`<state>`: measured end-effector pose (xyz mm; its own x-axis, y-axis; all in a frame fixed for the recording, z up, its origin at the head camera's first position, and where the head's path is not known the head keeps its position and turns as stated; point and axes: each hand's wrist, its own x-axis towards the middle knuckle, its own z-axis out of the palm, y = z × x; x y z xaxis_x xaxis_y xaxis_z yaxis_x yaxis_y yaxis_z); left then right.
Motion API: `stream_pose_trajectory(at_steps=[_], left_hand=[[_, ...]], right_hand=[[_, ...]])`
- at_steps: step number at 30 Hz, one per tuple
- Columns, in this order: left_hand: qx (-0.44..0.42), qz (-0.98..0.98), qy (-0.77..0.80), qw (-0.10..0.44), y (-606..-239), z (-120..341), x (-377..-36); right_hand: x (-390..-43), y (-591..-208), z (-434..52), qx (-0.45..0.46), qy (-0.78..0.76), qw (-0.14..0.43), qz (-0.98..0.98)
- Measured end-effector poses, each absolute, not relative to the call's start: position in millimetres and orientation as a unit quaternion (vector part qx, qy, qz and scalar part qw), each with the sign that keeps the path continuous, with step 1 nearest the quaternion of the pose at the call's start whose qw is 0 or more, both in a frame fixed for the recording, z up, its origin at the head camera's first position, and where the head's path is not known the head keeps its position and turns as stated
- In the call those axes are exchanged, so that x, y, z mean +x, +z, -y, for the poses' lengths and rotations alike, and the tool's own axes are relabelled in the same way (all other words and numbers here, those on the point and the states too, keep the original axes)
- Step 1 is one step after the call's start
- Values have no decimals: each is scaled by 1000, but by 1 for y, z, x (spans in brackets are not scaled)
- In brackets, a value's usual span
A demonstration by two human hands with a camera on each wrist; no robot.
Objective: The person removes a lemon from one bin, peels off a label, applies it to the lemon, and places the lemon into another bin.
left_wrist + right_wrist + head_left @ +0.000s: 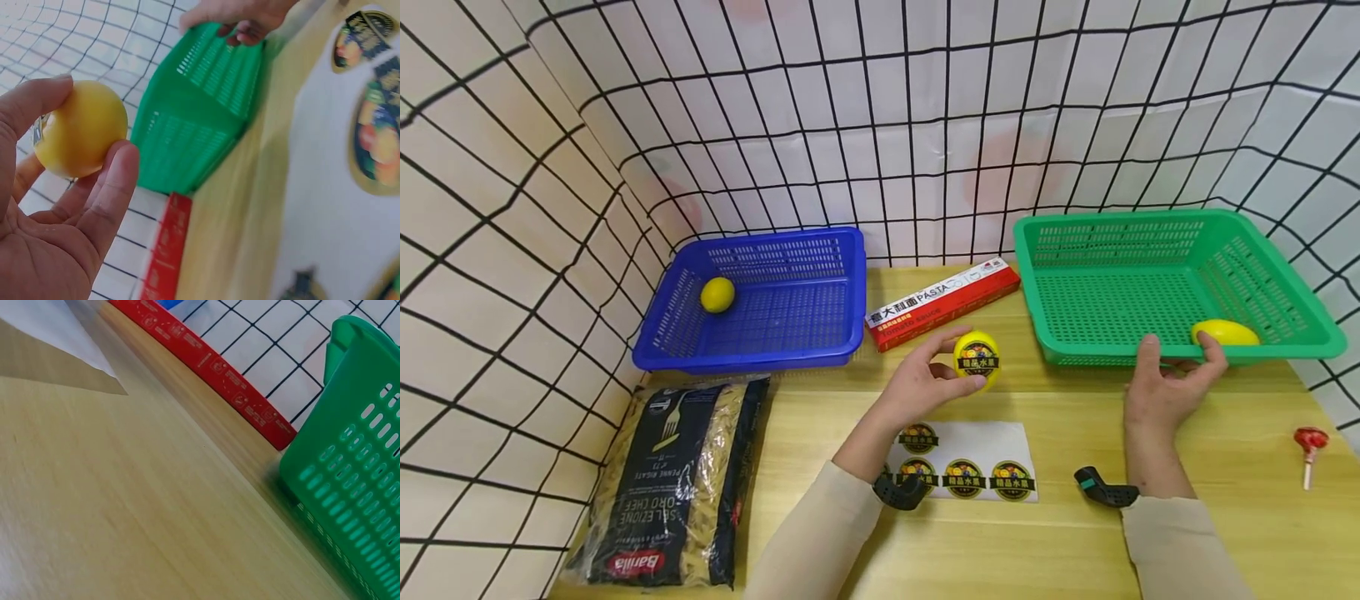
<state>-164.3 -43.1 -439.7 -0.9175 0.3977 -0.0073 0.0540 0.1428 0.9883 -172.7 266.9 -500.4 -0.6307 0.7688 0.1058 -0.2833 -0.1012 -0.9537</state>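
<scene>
My left hand grips a yellow lemon that has a round dark fruit sticker on it. It holds the lemon above the table between the two baskets. The left wrist view shows the thumb and fingers curled round the lemon. My right hand is at the front rim of the green basket. Its thumb lies against the front wall and a fingertip touches a second lemon lying inside. A white sticker sheet lies on the table between my forearms.
A red pasta box lies between the green basket and a blue basket, which holds another lemon. A dark bag of penne lies at the front left. A red lollipop lies at the right. Wire-grid walls enclose the table.
</scene>
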Motion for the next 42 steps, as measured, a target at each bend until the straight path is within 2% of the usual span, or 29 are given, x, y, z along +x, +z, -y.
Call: stream_pose_trajectory(at_steps=[8, 19, 25, 28, 33, 42], left_hand=[[195, -748, 620, 130, -417, 17, -185], [261, -790, 543, 112, -393, -27, -216], [257, -826, 487, 125, -382, -48, -226], [256, -849, 448, 111, -380, -60, -230], [268, -903, 331, 59, -381, -79, -235], [255, -900, 348, 60, -390, -89, -240]], right_hand=[[-173, -502, -269, -212, 685, 402, 570], [-173, -503, -268, -214, 688, 391, 573], [-174, -502, -268, -220, 691, 389, 568], [-174, -502, -267, -215, 696, 389, 564], [-174, -503, -268, -202, 697, 405, 556], [-175, -503, -266, -193, 700, 402, 558]])
